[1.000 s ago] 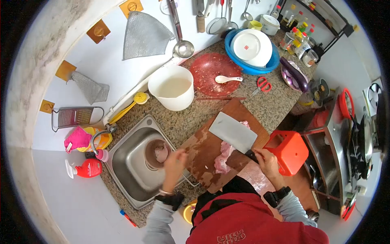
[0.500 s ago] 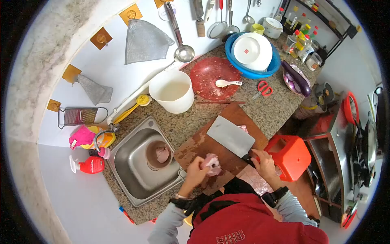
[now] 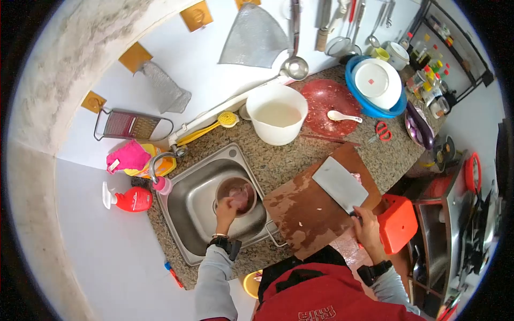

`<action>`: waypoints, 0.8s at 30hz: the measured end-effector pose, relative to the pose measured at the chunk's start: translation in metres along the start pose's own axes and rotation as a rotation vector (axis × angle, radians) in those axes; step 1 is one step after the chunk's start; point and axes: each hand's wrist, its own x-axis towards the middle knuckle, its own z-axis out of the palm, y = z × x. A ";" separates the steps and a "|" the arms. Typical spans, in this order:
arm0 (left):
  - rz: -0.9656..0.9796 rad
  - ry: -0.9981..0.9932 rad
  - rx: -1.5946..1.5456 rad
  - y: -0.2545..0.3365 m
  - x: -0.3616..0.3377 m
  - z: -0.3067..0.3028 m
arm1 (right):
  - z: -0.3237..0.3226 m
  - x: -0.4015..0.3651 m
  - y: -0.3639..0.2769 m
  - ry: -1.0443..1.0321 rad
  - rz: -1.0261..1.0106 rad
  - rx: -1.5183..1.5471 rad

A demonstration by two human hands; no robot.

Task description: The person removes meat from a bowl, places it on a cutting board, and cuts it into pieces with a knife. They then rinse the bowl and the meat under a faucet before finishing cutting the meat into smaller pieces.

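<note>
My left hand [image 3: 226,210] reaches into a round bowl [image 3: 253,206] standing in the steel sink [image 3: 184,214]. Its fingers are closed at the near side of raw meat [image 3: 242,196] in that bowl, pinching an edge of it; the fingertips are partly hidden. On the right, my right hand [image 3: 367,227] grips the dark handle of a cleaver [image 3: 338,183]. The wide blade rests flat on the wooden cutting board [image 3: 300,214]. A bit of pink meat [image 3: 357,176] shows past the blade's far edge. Wet patches and small scraps mark the board.
Behind the board are a white bucket [image 3: 277,120], a red lid-like disc [image 3: 321,99] with a white spoon [image 3: 344,116], and red-handled scissors [image 3: 383,132]. A blue basin [image 3: 397,109] holds white plates. The faucet [image 3: 155,168] overhangs the sink's left. A red stool [image 3: 399,224] stands right.
My left hand has carried the piece of meat from the board leftward into the bowl in the sink. My right hand stays on the cleaver handle. The view has shifted left.
</note>
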 end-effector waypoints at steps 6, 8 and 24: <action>-0.533 -0.066 0.108 -0.001 0.008 -0.036 | 0.020 0.011 -0.063 -0.060 -0.042 0.014; -0.520 -0.137 0.164 -0.018 0.012 -0.026 | 0.034 0.026 -0.090 -0.039 -0.103 0.014; -0.569 -0.201 -0.010 -0.049 -0.002 -0.180 | 0.210 0.233 -0.345 -0.123 -0.894 0.160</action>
